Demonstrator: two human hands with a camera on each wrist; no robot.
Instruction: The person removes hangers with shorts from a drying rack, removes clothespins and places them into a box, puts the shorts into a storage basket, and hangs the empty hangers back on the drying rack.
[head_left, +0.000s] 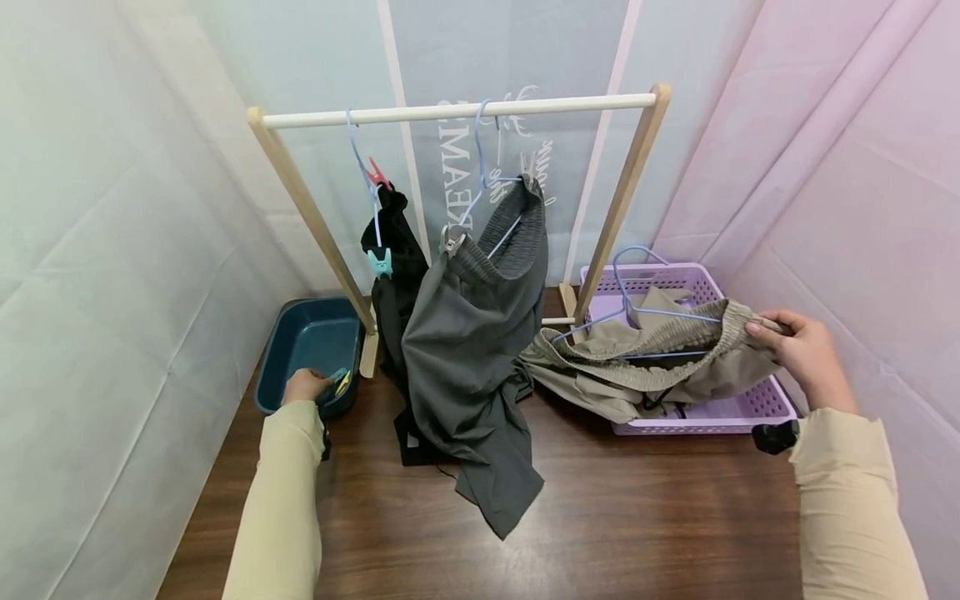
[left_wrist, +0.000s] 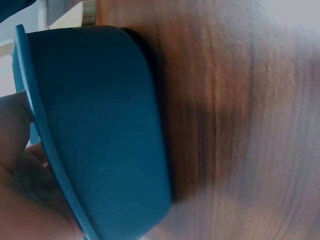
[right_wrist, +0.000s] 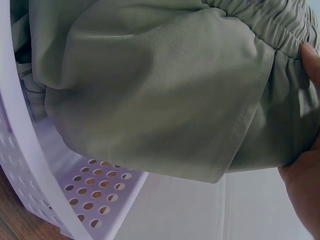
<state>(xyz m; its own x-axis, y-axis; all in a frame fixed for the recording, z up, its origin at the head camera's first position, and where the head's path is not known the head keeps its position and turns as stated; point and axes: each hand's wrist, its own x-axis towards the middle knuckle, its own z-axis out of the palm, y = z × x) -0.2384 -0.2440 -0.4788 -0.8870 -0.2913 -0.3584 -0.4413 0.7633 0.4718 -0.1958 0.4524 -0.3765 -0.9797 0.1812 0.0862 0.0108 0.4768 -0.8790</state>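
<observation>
Over the near rim of a dark teal basin [head_left: 309,304] reaches my left hand [head_left: 303,386], its fingertips right at small teal and yellow clothespins [head_left: 342,383]. The basin wall hides part of these fingers in the left wrist view, and I cannot tell whether they grip a clothespin. My right hand [head_left: 813,354] pinches the right end of the elastic waistband of khaki pants [head_left: 675,379], thumb on the near side. A light blue hanger [head_left: 626,307] lies through that waistband, its hook up. In the right wrist view, the pants' fabric [right_wrist: 150,90] spreads out from the thumb.
Beneath the khaki pants stands a purple perforated basket [head_left: 705,427]. A wooden rack with a white rail [head_left: 450,111] rises behind. From it hang grey pants [head_left: 480,350], clipped to a hanger, and a black garment [head_left: 397,292] with red and teal clothespins. Dark wood lies in front.
</observation>
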